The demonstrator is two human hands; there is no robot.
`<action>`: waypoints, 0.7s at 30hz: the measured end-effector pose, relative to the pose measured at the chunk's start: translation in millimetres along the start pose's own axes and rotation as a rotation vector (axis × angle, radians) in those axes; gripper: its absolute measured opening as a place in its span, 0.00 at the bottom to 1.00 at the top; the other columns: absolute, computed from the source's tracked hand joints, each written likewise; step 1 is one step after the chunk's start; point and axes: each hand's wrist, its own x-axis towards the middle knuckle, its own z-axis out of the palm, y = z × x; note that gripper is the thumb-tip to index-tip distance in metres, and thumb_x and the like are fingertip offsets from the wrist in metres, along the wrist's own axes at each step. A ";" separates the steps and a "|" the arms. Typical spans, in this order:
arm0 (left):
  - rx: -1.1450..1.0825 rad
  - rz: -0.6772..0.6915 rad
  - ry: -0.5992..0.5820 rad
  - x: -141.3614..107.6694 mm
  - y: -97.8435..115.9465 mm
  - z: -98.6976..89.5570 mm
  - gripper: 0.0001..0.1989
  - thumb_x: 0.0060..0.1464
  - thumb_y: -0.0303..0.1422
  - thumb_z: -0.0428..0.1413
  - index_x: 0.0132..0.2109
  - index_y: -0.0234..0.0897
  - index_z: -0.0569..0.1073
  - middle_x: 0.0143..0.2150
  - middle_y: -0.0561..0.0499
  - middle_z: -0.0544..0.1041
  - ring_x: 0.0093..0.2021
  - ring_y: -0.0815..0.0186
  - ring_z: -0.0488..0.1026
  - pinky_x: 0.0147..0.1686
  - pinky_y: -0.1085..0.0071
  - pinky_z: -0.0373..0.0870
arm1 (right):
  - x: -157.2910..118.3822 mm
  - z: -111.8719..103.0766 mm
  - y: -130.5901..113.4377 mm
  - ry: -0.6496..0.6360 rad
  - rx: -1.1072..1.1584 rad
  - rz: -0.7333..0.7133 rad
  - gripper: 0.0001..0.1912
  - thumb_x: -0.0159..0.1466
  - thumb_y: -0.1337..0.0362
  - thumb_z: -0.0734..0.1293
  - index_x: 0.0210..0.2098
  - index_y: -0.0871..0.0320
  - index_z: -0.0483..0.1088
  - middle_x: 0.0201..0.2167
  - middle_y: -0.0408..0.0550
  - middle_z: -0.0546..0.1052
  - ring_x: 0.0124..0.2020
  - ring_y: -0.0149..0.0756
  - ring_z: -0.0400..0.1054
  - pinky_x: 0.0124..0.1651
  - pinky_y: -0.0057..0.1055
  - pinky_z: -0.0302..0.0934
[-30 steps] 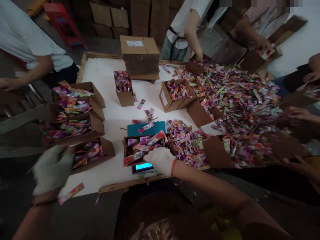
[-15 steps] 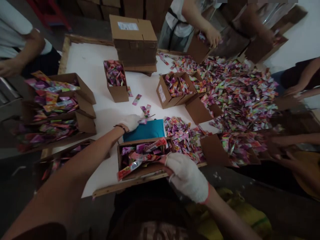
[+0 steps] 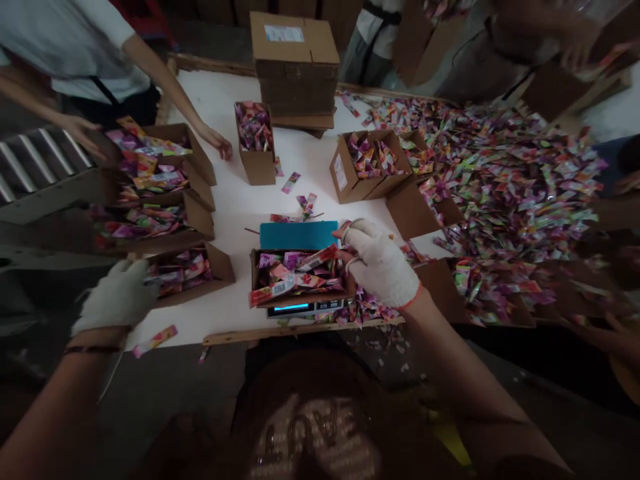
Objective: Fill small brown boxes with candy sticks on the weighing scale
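My right hand has its grip part-open, nothing clearly held, by the heaped carton; a knock could spill packets. My left hand's grip I can't read.

At twelve o'clock, a stack of cartons with a white label on top stands at the far side of the worktop. At ten, a person in a white shirt reaches over it; just below are conveyor rollers. A red frame shows toward eleven. A person with a dark strap stands at one, and a blurred person at two. Something yellow lies toward five.
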 end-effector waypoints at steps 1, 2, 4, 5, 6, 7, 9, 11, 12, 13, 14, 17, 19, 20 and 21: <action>-0.063 0.028 0.070 -8.0 9.7 4.0 0.15 0.52 0.50 0.56 0.41 0.49 0.63 0.55 0.33 0.79 0.56 0.26 0.81 0.62 0.27 0.76 | 1.4 -2.0 -5.9 -0.059 -0.030 -0.006 0.22 0.76 0.75 0.66 0.62 0.56 0.85 0.59 0.56 0.84 0.59 0.49 0.81 0.67 0.44 0.76; -0.131 0.067 0.130 -15.9 21.7 7.0 0.14 0.54 0.49 0.56 0.40 0.49 0.63 0.55 0.33 0.79 0.57 0.27 0.81 0.63 0.28 0.75 | 3.0 -3.5 -13.4 -0.130 -0.066 -0.018 0.19 0.76 0.75 0.66 0.58 0.56 0.85 0.56 0.56 0.84 0.57 0.47 0.80 0.65 0.42 0.75; -0.246 0.167 0.189 -31.3 47.7 10.9 0.11 0.59 0.47 0.55 0.36 0.50 0.63 0.49 0.36 0.79 0.57 0.33 0.81 0.64 0.35 0.76 | 8.3 -5.1 -32.4 -0.280 -0.145 -0.047 0.16 0.77 0.75 0.66 0.55 0.57 0.85 0.53 0.54 0.84 0.54 0.45 0.80 0.61 0.38 0.74; -0.291 0.215 0.201 -38.9 59.8 12.4 0.12 0.61 0.47 0.54 0.34 0.50 0.61 0.44 0.37 0.78 0.54 0.36 0.81 0.63 0.39 0.77 | 12.1 -4.9 -43.2 -0.348 -0.189 -0.054 0.17 0.78 0.74 0.66 0.56 0.57 0.85 0.54 0.54 0.85 0.54 0.44 0.80 0.59 0.37 0.73; -0.333 0.252 0.207 -46.3 70.8 13.8 0.14 0.64 0.48 0.53 0.33 0.51 0.60 0.41 0.39 0.78 0.52 0.39 0.81 0.62 0.42 0.78 | 16.4 -4.1 -53.9 -0.411 -0.238 -0.048 0.18 0.79 0.73 0.65 0.59 0.56 0.85 0.56 0.54 0.85 0.54 0.44 0.80 0.57 0.37 0.72; -0.378 0.270 0.215 -53.7 80.4 15.2 0.15 0.66 0.48 0.53 0.33 0.51 0.61 0.40 0.40 0.79 0.51 0.42 0.81 0.62 0.44 0.79 | 21.1 -2.5 -63.8 -0.467 -0.290 -0.028 0.19 0.81 0.72 0.65 0.63 0.55 0.84 0.59 0.55 0.85 0.56 0.45 0.81 0.56 0.37 0.72; -0.475 0.257 0.226 -67.8 96.0 18.0 0.13 0.67 0.49 0.53 0.37 0.49 0.69 0.45 0.40 0.85 0.55 0.43 0.84 0.65 0.45 0.81 | 30.4 3.0 -78.5 -0.572 -0.391 0.037 0.22 0.83 0.69 0.65 0.71 0.54 0.81 0.65 0.57 0.84 0.59 0.49 0.84 0.54 0.39 0.74; -0.549 0.218 0.209 -80.0 108.7 19.5 0.16 0.66 0.50 0.55 0.47 0.46 0.79 0.56 0.39 0.89 0.62 0.42 0.85 0.70 0.44 0.80 | 37.6 10.2 -84.3 -0.644 -0.462 0.095 0.23 0.86 0.65 0.64 0.75 0.54 0.79 0.68 0.60 0.83 0.61 0.52 0.86 0.53 0.40 0.76; -0.575 0.195 0.193 -84.7 114.7 19.4 0.19 0.65 0.50 0.55 0.52 0.45 0.82 0.60 0.39 0.90 0.65 0.41 0.85 0.72 0.44 0.80 | 39.8 13.7 -84.3 -0.660 -0.481 0.108 0.23 0.87 0.64 0.63 0.75 0.54 0.78 0.69 0.61 0.83 0.62 0.54 0.86 0.54 0.41 0.77; -0.594 0.174 0.169 -88.2 120.8 18.7 0.22 0.66 0.50 0.55 0.56 0.45 0.83 0.61 0.40 0.90 0.66 0.41 0.85 0.72 0.44 0.79 | 41.2 16.6 -83.0 -0.667 -0.492 0.108 0.23 0.87 0.64 0.63 0.75 0.53 0.78 0.69 0.61 0.83 0.63 0.54 0.87 0.54 0.41 0.78; -0.607 0.156 0.141 -90.4 127.2 17.4 0.24 0.66 0.50 0.54 0.58 0.45 0.83 0.61 0.40 0.90 0.66 0.41 0.85 0.72 0.43 0.79 | 41.7 18.7 -81.2 -0.666 -0.498 0.103 0.23 0.87 0.66 0.62 0.75 0.53 0.79 0.69 0.61 0.83 0.63 0.54 0.87 0.55 0.41 0.78; -0.614 0.109 0.050 -88.4 149.5 12.0 0.28 0.66 0.51 0.54 0.61 0.41 0.83 0.61 0.37 0.90 0.65 0.40 0.85 0.73 0.43 0.79 | 39.8 18.8 -78.5 -0.637 -0.507 0.117 0.27 0.85 0.72 0.59 0.76 0.51 0.77 0.69 0.62 0.83 0.64 0.51 0.88 0.57 0.39 0.80; -0.553 0.111 -0.035 -82.3 166.3 9.7 0.26 0.63 0.51 0.57 0.59 0.41 0.82 0.58 0.37 0.89 0.62 0.40 0.86 0.70 0.45 0.81 | 37.2 14.0 -80.6 -0.623 -0.513 0.182 0.28 0.86 0.73 0.58 0.78 0.53 0.76 0.69 0.63 0.83 0.66 0.52 0.87 0.58 0.39 0.80; -0.524 0.109 -0.094 -78.9 174.8 9.5 0.23 0.62 0.50 0.58 0.57 0.42 0.81 0.54 0.38 0.89 0.58 0.41 0.87 0.65 0.46 0.83 | 35.6 10.5 -82.0 -0.621 -0.517 0.225 0.28 0.86 0.73 0.57 0.77 0.55 0.76 0.69 0.64 0.84 0.67 0.53 0.87 0.59 0.40 0.80; -0.515 0.094 -0.168 -75.9 182.9 9.8 0.19 0.62 0.48 0.59 0.54 0.43 0.80 0.48 0.41 0.88 0.51 0.44 0.87 0.59 0.48 0.85 | 33.7 6.4 -82.7 -0.621 -0.520 0.267 0.28 0.85 0.74 0.57 0.76 0.57 0.77 0.69 0.65 0.84 0.68 0.54 0.86 0.59 0.41 0.80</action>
